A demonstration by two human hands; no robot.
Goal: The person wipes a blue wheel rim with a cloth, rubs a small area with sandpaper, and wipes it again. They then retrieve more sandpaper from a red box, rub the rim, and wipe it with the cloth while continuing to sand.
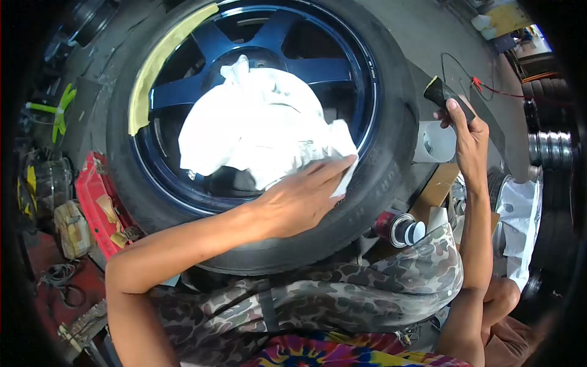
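A wheel with a black tyre [391, 104] and dark blue spokes [318, 70] lies in front of me. Bunched white cloth [244, 122] covers its centre and part of the lower spokes. My left hand [306, 199] grips the cloth's right end at the rim, its fingers pointing right and the thumb side hidden. Along the upper left rim runs yellow masking tape [162, 55]. Off to the tyre's right, my right hand [465, 125] is raised, closed around a black handheld item [441, 92] with a yellow edge at its far end; its kind I cannot tell.
A white bucket [435, 142] stands below my right hand. Close to the tyre's lower right is a can [394, 227]. At left are a red case [98, 202] and a green stand [59, 112]. Another person's knee [502, 298] shows at lower right, near stacked rims [550, 147].
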